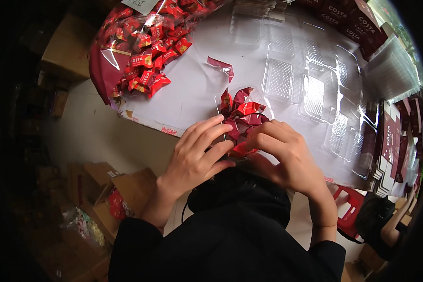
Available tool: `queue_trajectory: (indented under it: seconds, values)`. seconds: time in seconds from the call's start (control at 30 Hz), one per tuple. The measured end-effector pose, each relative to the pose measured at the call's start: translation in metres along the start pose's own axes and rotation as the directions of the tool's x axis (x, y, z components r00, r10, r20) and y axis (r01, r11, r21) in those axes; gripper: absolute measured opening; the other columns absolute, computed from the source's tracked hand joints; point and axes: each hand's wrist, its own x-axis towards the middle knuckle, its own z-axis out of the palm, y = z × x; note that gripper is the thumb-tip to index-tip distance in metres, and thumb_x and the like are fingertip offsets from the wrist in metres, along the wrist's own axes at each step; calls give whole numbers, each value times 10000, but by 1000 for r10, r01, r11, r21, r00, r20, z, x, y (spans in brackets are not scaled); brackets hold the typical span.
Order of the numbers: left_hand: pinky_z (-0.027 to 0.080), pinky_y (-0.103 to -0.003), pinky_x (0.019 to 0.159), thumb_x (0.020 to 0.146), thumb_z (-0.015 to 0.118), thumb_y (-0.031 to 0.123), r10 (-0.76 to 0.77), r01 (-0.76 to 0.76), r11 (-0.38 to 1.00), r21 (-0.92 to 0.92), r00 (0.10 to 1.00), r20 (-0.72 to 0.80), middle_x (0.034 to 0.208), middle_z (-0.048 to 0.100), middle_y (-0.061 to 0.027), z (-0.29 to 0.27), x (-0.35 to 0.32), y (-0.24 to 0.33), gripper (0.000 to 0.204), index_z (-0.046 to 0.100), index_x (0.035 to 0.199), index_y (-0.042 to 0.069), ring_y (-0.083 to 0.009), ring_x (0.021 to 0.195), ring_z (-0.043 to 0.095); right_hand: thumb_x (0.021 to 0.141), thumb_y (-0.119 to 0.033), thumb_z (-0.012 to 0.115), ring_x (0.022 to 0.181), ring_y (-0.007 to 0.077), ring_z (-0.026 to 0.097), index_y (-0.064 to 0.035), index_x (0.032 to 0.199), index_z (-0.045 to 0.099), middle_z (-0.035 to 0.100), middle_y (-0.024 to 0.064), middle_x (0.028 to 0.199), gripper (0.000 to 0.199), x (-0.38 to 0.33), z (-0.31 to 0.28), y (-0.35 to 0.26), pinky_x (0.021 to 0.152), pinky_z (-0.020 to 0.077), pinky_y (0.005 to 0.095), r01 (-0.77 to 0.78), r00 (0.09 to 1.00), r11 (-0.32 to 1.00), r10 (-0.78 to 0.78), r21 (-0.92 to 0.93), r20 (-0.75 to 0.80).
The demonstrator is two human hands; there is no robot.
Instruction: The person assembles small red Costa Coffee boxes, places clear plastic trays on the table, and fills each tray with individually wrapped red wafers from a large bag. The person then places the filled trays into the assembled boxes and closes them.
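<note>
Several red and dark-red twist-wrapped candies (249,110) lie in a clear plastic tray (217,104) at the table's near edge, between my hands. My left hand (199,150) curves round the tray's left side, its fingertips against the rim and the candies. From the right, my right hand (284,152) bends its fingers over the near candies, thumb beneath; a bright red wrapped candy (242,149) shows at its fingertips. My palms hide the tray's near end. Just beyond the tray lies a loose dark-red wrapper piece (222,66).
A big clear bag spills a heap of red candies (150,61) at far left. Rows of clear empty trays (279,80) cover the table's right side. Dark-red boxes (357,21) and stacked cartons (390,141) line the right edge. Cardboard boxes (131,192) stand below left; a red stool (350,209), right.
</note>
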Motion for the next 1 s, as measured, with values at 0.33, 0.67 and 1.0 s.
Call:
queue_trajectory:
  seconds: [0.33,0.67,1.0]
  values:
    - [504,-383,839,633,737,36,11,-24,985,-171,997,-73,1090,578,-77,8,0,-12,232,615,828,63,-304,1084,559,694,-66,620,755,228,568,-66,825,544,550,63,787,151,9,-13,4,667,456,338,123,979,984,-100,-128,175]
    - [502,-390,851,619,760,25,46,-77,971,-227,989,-141,1099,600,-100,12,-4,-20,457,491,988,43,-324,1091,554,721,-133,620,727,214,568,-76,845,564,540,48,772,147,13,-2,-6,647,442,313,133,989,937,-102,-324,111]
    - [513,-385,827,634,737,-24,28,-82,977,-199,965,-260,1067,618,-109,24,-5,-19,519,439,1052,54,-320,1054,579,676,-87,659,659,225,548,-59,799,578,525,67,749,150,12,1,-26,579,447,333,-30,1000,969,28,-244,-13]
